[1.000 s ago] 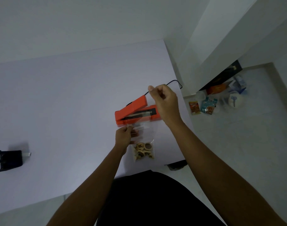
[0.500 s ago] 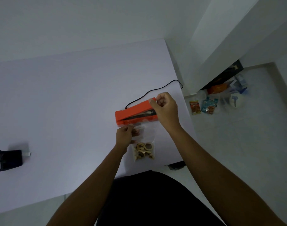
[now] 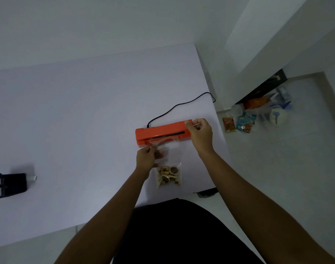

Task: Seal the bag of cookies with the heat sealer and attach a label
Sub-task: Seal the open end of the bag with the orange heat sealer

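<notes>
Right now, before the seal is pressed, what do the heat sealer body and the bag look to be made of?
Heat sealer: probably moulded plastic, orange with a dull satin finish. The colour is even, the edges are rounded and there is no metallic glint.
Bag: thin clear plastic film, glossy. The cookies and the table show through it, and it creases and catches light near the top.

The heat sealer (image 3: pixel 162 133) looks like smooth orange plastic; just beside it, the bag (image 3: pixel 170 161) is clear glossy film on the matt desk (image 3: pixel 77 121).

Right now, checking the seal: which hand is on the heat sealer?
The right hand, gripping the right end of the heat sealer; the left hand pinches the bag.
</notes>
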`<state>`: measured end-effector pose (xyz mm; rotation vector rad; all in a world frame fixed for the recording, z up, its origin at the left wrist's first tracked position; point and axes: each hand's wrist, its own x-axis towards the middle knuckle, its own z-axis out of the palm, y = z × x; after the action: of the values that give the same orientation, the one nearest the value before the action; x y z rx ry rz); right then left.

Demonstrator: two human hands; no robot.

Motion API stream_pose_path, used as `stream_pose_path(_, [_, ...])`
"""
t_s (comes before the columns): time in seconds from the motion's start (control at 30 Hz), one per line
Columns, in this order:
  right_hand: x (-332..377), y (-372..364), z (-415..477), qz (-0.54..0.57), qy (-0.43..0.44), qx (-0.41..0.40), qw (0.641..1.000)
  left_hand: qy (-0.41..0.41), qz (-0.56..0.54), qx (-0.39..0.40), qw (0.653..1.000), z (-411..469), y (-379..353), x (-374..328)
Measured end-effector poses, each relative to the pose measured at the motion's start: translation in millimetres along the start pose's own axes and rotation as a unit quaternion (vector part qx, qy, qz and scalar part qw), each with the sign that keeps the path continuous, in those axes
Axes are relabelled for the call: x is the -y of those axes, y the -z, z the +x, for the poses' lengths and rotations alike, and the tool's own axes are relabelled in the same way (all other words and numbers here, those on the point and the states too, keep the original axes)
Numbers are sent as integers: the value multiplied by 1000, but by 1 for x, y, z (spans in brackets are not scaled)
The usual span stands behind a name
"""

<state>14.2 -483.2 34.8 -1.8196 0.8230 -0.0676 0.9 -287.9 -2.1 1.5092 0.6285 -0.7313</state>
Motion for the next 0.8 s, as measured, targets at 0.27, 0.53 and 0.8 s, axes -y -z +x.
stream_pose_path(0.27, [-21,-11,16,-15,-48,3,999,7,3,-14,1000,5,1,0])
stream_pose_path(0.53, [-30,-12,21,-15,-61,5,998,11,-6,-13,1000,4,1,1])
stream_pose_path(0.8, [-35,-7,27,30,-91,28,995,7,-4,-12,1000,4,1,-1])
